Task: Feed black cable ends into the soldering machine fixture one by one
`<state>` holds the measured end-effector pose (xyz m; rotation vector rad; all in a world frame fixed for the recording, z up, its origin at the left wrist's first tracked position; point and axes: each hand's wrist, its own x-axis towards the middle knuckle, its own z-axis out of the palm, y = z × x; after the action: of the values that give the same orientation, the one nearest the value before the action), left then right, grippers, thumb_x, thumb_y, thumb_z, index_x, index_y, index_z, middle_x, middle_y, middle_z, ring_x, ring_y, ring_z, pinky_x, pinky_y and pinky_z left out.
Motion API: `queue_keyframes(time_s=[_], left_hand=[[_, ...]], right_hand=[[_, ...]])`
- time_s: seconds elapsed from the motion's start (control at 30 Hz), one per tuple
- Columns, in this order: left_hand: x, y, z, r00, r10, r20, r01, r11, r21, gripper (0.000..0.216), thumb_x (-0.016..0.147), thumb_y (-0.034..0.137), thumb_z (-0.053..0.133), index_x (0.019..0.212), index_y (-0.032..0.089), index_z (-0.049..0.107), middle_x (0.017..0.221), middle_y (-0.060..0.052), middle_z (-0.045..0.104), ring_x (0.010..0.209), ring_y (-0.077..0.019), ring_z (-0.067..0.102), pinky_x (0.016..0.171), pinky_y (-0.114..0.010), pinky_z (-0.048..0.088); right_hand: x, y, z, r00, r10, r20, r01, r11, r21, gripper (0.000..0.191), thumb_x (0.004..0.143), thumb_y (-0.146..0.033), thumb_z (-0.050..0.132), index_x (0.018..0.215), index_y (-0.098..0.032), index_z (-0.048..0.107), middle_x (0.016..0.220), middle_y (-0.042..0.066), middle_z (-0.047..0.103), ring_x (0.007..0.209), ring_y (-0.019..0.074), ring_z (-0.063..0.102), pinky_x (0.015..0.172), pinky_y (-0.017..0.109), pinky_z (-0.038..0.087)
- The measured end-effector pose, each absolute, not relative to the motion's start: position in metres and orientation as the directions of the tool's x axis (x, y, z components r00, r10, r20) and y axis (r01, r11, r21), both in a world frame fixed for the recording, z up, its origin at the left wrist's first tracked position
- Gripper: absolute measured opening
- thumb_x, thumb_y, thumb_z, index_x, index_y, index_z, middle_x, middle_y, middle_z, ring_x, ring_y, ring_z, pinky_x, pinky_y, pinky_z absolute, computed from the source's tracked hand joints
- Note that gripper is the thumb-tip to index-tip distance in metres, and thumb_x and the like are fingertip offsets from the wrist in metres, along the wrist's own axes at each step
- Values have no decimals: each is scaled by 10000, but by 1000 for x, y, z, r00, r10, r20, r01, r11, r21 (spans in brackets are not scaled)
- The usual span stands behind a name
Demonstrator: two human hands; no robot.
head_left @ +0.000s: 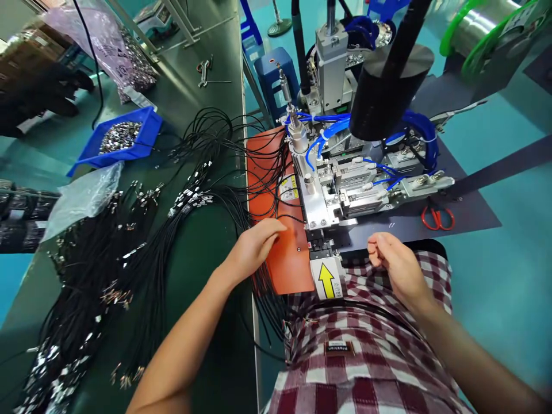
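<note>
My left hand (250,250) is over the orange plate (291,270), its fingers bent and drawn together. Just beyond its fingertips a thin black cable runs toward the machine; whether the fingers grip it I cannot make out. My right hand (394,261) is above my lap, right of the machine's front, with its fingers curled in; anything inside them is hidden. Between my hands is the front of the metal machine (317,210), with a white block bearing a yellow arrow (326,280). A bundle of black cables (235,201) crosses from the bench onto the orange plate.
Piles of black cables with metal ends (99,253) lie on the green bench (202,322). A blue tray (149,126) holds small metal parts. Red-handled scissors (437,218) lie right of the machine. A black cylinder (383,98) hangs above it, and a green-rimmed spool (483,31) stands behind.
</note>
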<state>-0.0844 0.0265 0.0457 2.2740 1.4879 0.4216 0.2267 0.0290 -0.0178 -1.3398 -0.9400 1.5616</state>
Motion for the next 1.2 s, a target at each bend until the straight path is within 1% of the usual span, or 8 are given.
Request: queue_keyframes(time_s=[0.17,0.3,0.4,0.5,0.73,0.97,1.07,1.2], left_hand=[[-109,8,63,583,792,-180,810,-584,55,278,892,68,420,1045,173,627,1121,-96,660,1105,-237,576,920,-385,466],[-109,11,64,648,692,-319,705,-703,-92,172,883,77,463,910,167,606,981,-94,654,1040,-255,583,891,-391,459],[-113,16,60,710,644,-284,653,-753,-76,151,887,74,457,912,164,576,1006,-94,641,1031,-246,577,898,-377,457],[-118,14,55,693,720,-36,720,-694,-2,168,903,69,422,996,157,531,1059,-109,634,1056,-220,569,912,-358,453],[-92,-6,47,463,807,368,838,-533,114,174,864,57,472,987,178,494,833,-54,635,832,-189,597,795,-354,456],[-40,-24,39,540,819,196,802,-571,175,155,910,162,463,1038,146,548,807,-50,636,742,-188,552,747,-350,395],[-21,-26,34,583,795,170,740,-605,294,170,946,192,412,991,143,569,696,-21,568,628,-167,458,596,-300,331],[-5,-21,32,546,815,193,691,-568,447,214,964,199,368,956,137,573,701,-28,547,645,-165,426,605,-293,331]], right_hand=[[232,25,-4,-84,942,-325,-109,-333,-937,242,897,-430,564,838,-200,609,727,-25,530,551,75,450,544,215,367],[216,22,13,-186,935,-301,-82,-320,-944,216,918,-407,536,857,-209,596,719,-27,527,549,83,446,558,224,384],[206,15,25,-282,911,-300,-7,-315,-949,225,936,-402,503,837,-209,564,665,-34,499,541,94,443,539,226,386],[200,8,35,-387,872,-299,125,-272,-954,214,956,-387,462,865,-216,552,643,-35,503,563,110,474,550,230,404],[193,8,52,-538,832,-136,404,113,-908,188,951,-316,465,1010,-226,620,853,11,683,718,147,611,642,257,432],[200,9,53,-604,788,-115,531,291,-796,179,909,-228,533,967,-251,701,927,2,743,810,165,677,729,268,456],[204,10,53,-624,771,-122,536,310,-785,161,885,-221,567,943,-253,714,925,0,748,823,174,678,738,272,452],[221,15,61,-619,756,-212,533,207,-820,172,901,-233,544,961,-243,705,853,-3,731,722,142,639,664,241,437]])
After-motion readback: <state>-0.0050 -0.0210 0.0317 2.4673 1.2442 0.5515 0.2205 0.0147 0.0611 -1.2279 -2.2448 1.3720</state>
